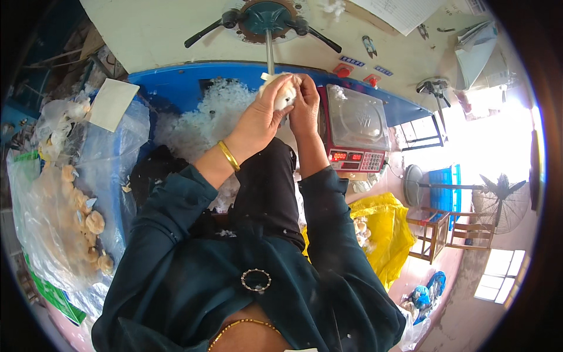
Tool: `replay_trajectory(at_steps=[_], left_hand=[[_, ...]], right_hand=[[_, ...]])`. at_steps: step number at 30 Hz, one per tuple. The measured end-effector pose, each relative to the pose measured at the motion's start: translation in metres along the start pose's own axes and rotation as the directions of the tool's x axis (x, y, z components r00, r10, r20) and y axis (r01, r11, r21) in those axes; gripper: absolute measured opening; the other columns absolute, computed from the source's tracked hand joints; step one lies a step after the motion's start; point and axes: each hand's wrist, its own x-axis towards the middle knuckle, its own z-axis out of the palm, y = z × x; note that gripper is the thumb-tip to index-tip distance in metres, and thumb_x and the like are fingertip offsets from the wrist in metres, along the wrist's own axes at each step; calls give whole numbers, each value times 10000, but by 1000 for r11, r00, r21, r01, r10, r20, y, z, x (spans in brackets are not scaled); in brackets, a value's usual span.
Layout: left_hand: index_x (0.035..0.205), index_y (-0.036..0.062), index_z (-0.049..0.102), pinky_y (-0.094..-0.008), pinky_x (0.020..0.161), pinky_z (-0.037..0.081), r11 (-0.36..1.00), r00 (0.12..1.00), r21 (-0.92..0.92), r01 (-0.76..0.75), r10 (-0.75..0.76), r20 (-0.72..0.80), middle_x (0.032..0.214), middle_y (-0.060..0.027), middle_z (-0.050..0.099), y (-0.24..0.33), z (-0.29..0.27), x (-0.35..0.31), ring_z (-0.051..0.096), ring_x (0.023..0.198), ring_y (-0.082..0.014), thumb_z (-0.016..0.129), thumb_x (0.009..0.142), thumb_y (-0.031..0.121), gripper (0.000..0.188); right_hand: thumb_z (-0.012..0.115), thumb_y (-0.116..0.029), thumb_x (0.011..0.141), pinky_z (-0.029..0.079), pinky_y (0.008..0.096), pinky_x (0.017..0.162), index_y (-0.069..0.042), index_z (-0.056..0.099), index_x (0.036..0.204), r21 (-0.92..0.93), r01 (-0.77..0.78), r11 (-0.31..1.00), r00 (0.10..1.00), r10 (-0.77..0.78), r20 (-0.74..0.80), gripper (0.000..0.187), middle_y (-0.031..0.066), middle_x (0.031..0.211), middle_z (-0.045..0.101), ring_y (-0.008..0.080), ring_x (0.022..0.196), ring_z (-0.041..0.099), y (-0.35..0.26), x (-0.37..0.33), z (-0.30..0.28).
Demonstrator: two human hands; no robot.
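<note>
Holding a small, round, cream-white plush piece (285, 97) in both hands, a person in a dark teal top works just left of a red weighing scale with a clear plate (356, 123). The left hand (261, 111) curls around the plush from its left side. The right hand (306, 105) pinches its right edge between bent fingers. A thin, straight silver tube (270, 53) reaches down to the plush; I cannot tell if it goes inside.

The scale sits by a bright blue worktop (176, 73). Left of the scale, past the hands, soft white fluff (220, 111) lies in a big pile. Beyond the scale stands a pale metal panel (158, 26) with two round red buttons (343, 71), small metal snips (369, 46) and a white paper sheet (402, 13). Far left of the scale, a clear plastic bag (44, 229) has tan plush pieces (94, 223) in it.

On the near side of the scale, a shiny yellow bag (390, 223) lies crumpled. To the scale's right are a blue plastic basket (444, 193), brown wooden chairs (431, 234) and a grey round fan (500, 202). A bright white window (499, 276) is also on that side.
</note>
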Motion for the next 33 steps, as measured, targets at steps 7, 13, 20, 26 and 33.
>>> replay_trajectory(at_steps=[7,13,20,26,33], left_hand=[[1469,140,241,-348,937,449,1000,997,-10,-26,27,75,1402,-139,399,-1,-40,-6,491,1165,-254,573,928,56,640],[1456,141,237,-291,690,524,957,963,-193,217,-179,200,1187,-125,532,20,-36,-7,609,786,-166,545,929,10,624],[1416,157,296,-269,557,510,980,989,-145,134,-122,88,1121,-114,541,18,-2,-4,592,692,-148,532,904,-51,601],[1393,105,348,-312,841,493,983,989,-133,130,-119,90,1335,-107,415,21,-34,-6,532,1111,-219,592,827,-47,635],[1389,92,349,-369,1026,395,992,999,116,-45,47,-19,1345,-170,459,9,-13,-9,461,1264,-342,530,807,-71,630]], right_hand=[[471,-271,1025,454,283,693,-22,513,1012,-277,145,950,974,-186,-130,253,62,860,571,134,759,523,-6,-19,38],[422,-413,1023,467,292,689,-39,528,1017,-97,2,995,992,-14,-123,388,71,876,574,151,761,538,-12,-22,30],[543,-384,968,513,309,770,-29,517,1201,-183,-147,972,983,163,79,425,130,1057,605,190,912,621,-44,-21,-6],[712,-312,829,463,447,908,-14,397,1314,-713,243,658,969,-131,209,650,207,1196,533,408,1065,546,-54,-45,33],[696,-284,838,443,425,943,-6,402,1317,-521,329,788,932,-184,312,627,212,1211,535,403,1094,540,-26,-26,8]])
